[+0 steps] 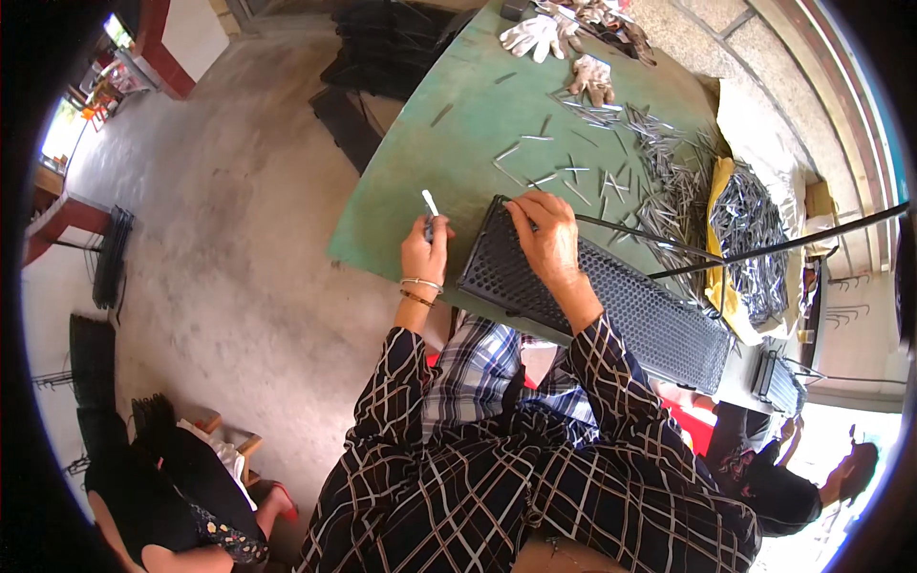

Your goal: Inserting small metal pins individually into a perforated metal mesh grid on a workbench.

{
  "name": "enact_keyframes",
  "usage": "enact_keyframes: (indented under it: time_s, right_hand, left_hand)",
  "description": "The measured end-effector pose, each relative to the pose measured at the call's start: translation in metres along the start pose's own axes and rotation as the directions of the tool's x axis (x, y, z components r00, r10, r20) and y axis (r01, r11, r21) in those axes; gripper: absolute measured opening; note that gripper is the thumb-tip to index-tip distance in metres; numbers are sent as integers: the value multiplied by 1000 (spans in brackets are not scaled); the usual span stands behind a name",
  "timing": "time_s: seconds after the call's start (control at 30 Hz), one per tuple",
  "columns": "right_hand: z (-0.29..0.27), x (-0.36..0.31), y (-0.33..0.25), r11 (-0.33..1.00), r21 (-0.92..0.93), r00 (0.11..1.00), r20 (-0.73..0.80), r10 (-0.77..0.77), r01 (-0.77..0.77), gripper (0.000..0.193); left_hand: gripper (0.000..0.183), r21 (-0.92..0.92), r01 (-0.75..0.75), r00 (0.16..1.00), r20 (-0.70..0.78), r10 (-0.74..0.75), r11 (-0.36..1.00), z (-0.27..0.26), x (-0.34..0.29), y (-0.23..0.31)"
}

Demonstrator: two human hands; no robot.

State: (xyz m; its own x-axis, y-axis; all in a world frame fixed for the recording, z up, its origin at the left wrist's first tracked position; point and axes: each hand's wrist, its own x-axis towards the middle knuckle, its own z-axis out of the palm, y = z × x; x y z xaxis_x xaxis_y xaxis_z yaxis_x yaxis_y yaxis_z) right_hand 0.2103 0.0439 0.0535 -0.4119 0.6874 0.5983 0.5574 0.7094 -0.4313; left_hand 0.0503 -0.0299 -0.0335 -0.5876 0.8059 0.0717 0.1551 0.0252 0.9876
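My left hand (420, 256) is closed around a few slim metal pieces (430, 203), with one bright end sticking up past the fingers. To its right, a long black perforated panel (659, 327) lies along the near edge of the green table (401, 172). My right hand (552, 239) is over the panel's left end, thumb and fingers pinched together at its far rim. Whatever sits between those fingertips is hidden. Loose metal pieces of a similar slim shape (659, 143) are strewn across the table beyond the panel.
A yellow-edged sack (716, 210) full of metal pieces stands at the right, with a dark rod (812, 234) crossing over it. White work gloves (535, 38) lie at the far end. Black panels (382, 48) rest beyond the table's left side. Other people (774, 477) sit nearby.
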Motion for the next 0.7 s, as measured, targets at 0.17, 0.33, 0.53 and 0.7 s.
enact_keyframes:
  time_s: [0.17, 0.33, 0.53, 0.7]
  right_hand:
    - [-5, 1, -1, 998, -64, 999, 37, -12, 14, 15]
    - [-3, 6, -58, 964, 175, 966, 124, -225, 202, 18]
    - [29, -8, -106, 812, 330, 766, 292, -572, 480, 26]
    - [59, -26, -127, 891, 323, 448, 776, -443, 320, 61]
  left_hand:
    - [23, 385, -147, 989, 26, 149, 911, 13, 9, -14]
    - [23, 503, -107, 994, 87, 74, 858, -10, 3, 1]
    - [20, 442, -336, 928, 5, 372, 832, 40, 3, 11]
    - [22, 473, -321, 927, -21, 375, 820, 12, 2, -32]
